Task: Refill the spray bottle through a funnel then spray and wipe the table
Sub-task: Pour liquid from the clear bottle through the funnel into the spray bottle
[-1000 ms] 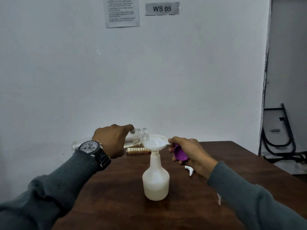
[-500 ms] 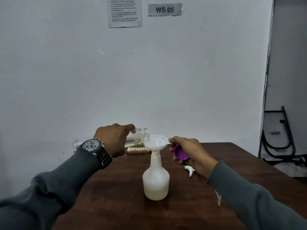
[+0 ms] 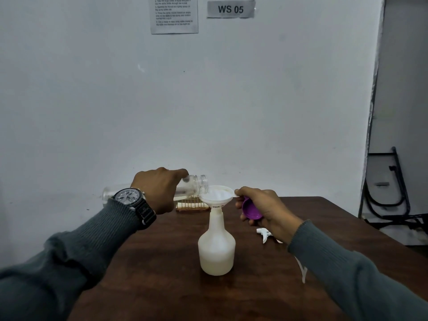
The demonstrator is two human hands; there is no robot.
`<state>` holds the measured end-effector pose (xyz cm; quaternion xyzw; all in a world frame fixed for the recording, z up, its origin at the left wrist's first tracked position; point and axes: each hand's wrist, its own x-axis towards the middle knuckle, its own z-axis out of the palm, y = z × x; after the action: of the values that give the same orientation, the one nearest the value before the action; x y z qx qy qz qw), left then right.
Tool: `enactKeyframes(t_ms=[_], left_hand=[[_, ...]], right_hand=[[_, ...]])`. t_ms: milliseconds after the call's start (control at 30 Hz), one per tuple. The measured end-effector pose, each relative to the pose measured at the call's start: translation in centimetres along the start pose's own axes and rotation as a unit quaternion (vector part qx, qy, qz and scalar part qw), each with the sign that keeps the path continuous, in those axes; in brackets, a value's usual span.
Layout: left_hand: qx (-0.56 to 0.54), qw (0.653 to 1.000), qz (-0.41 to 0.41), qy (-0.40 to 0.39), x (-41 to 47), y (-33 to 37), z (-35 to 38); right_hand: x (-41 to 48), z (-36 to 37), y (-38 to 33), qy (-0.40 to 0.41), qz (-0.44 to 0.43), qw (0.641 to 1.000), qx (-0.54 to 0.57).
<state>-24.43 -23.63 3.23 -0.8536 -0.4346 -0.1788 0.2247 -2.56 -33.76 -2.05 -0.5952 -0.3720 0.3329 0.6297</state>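
One white wall (image 3: 92,100) fills most of what I see, and against it stands one dark wooden table (image 3: 162,286). My two arms in grey sleeves reach in from either side. One white spray bottle (image 3: 216,251) stands upright near the middle of the table, its top off, with one white funnel (image 3: 215,195) seated in its neck.

My left hand (image 3: 159,188) is knuckles-up, fingers wrapped round one clear bottle (image 3: 192,185). The bottle is tipped almost flat, its open threaded mouth just over the funnel's rim. Whether anything is running out I cannot tell.

My right hand (image 3: 266,209) pinches the funnel's small tab between thumb and forefinger, and its other fingers curl round one purple cap (image 3: 251,210).

Just beyond the bottle sits one small gold wire rack (image 3: 190,205). One white spray head (image 3: 264,234) lies on the table under my right wrist.

One watch (image 3: 132,198) with a pale dial and black strap is on my left wrist; the strap's lettering is too small to read surely. On the wall are one grey sign (image 3: 231,9) reading "WS 05" and one printed sheet (image 3: 174,15) — its lines too blurred to read.
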Motion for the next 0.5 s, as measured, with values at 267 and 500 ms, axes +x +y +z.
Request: enactKeyframes(t_ms=[267,500], left_hand=[[-0.001,1.000,0.003,0.000,0.21,0.11,-0.08],[0.005,1.000,0.010,0.005,0.29,0.07,0.02]], right_hand=[[0.19,-0.22,0.21,-0.002,-0.003,1.000,-0.001],[0.14,-0.31,0.24,-0.001,-0.003,1.000,-0.001]])
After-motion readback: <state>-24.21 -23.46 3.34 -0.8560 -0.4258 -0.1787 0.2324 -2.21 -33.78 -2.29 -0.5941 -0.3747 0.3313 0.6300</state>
